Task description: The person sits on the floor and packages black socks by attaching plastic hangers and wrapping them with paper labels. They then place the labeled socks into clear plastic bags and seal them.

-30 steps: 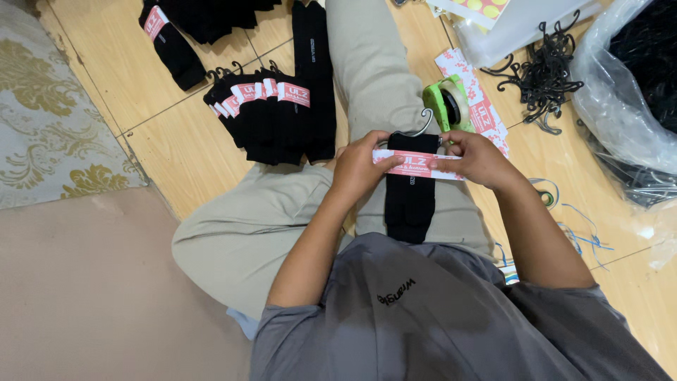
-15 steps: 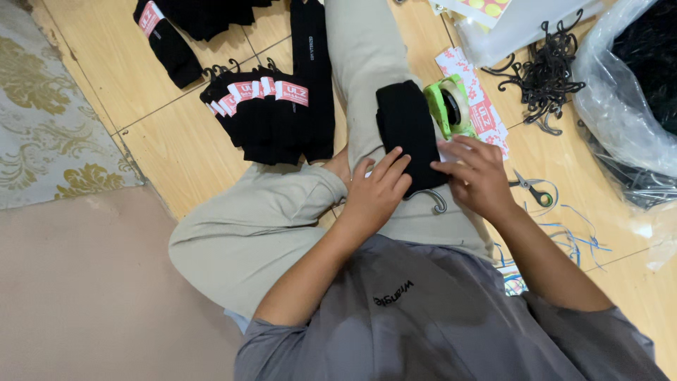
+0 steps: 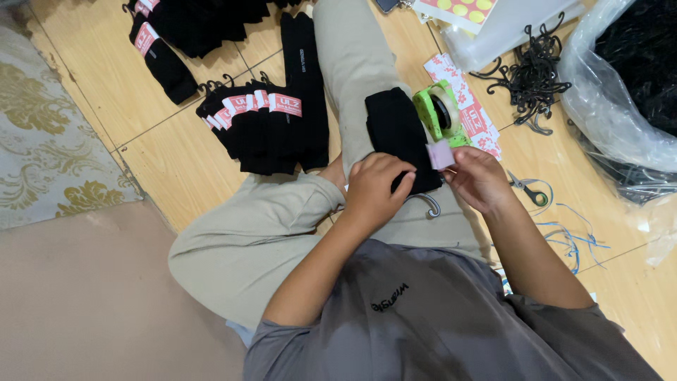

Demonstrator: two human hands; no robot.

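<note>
A folded pair of black socks [image 3: 395, 130] lies on my thigh, with a metal hook [image 3: 431, 206] sticking out at its near end. My left hand [image 3: 377, 187] grips the near end of the socks, fingers curled over it. My right hand [image 3: 481, 180] pinches a small pink paper label [image 3: 441, 154] at the right edge of the socks. A green tape dispenser [image 3: 441, 111] stands just beyond that hand, beside my leg.
A row of labelled black sock pairs [image 3: 264, 130] lies on the wooden floor to the left, with more further back [image 3: 166, 60]. To the right are pink label strips [image 3: 469, 106], black plastic hooks [image 3: 532, 81], scissors [image 3: 530, 190], a clear plastic bag [image 3: 620, 92] and a patterned rug [image 3: 49, 148].
A second ago both hands held the sock pair with the label across it. The socks now lie flat on my thigh, and my right hand holds the pink label at their edge.
</note>
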